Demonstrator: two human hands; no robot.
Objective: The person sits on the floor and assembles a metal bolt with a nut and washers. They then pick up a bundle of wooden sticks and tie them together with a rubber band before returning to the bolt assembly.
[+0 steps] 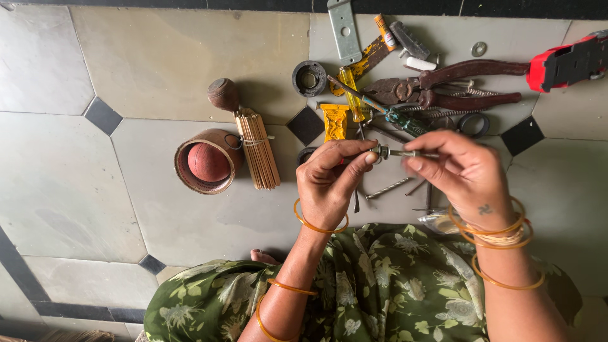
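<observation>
Fingers (354,161) of the left hand (326,187) pinch a nut (382,151) threaded on a bolt (405,152), while the right hand (462,174) closes its fingertips on the bolt's shank from the other side. The bolt lies level above the tiled floor (158,63), just over loose nails (387,188). Beyond it sit pliers (443,85), a yellow tube (334,121) and a screwdriver (370,101). Well to the left lie a stick bundle (256,149) and a ball in a tin (208,161).

Horizontal metal bolt (405,152) (nut-fitted)

Orange bangles (320,226) ring both wrists above a green floral garment (380,285).
</observation>
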